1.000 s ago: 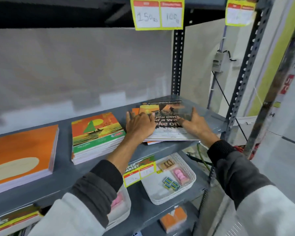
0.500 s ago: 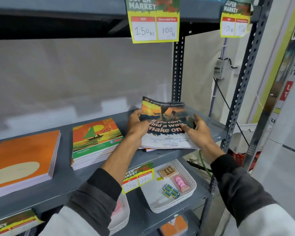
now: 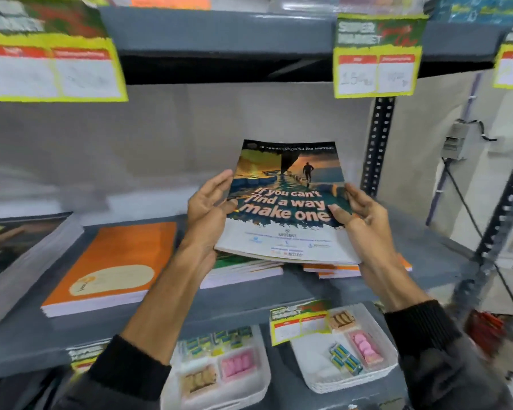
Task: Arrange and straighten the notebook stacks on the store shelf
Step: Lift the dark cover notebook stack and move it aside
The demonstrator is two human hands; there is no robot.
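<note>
A notebook (image 3: 288, 202) was held tilted up above the shelf (image 3: 249, 294), gripped at its left edge by the left hand (image 3: 208, 208) and at its right edge by the right hand (image 3: 365, 220). Beneath it, two stacks (image 3: 243, 269) lay on the shelf, an orange stack (image 3: 113, 264) further left.

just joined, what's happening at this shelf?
A person is tidying notebook stacks on a grey metal shelf. The left hand and right hand grip a sunset-cover notebook reading "If you can't find a way make one" by its side edges, tilted above the shelf. An orange-cover stack lies to the left.
</note>
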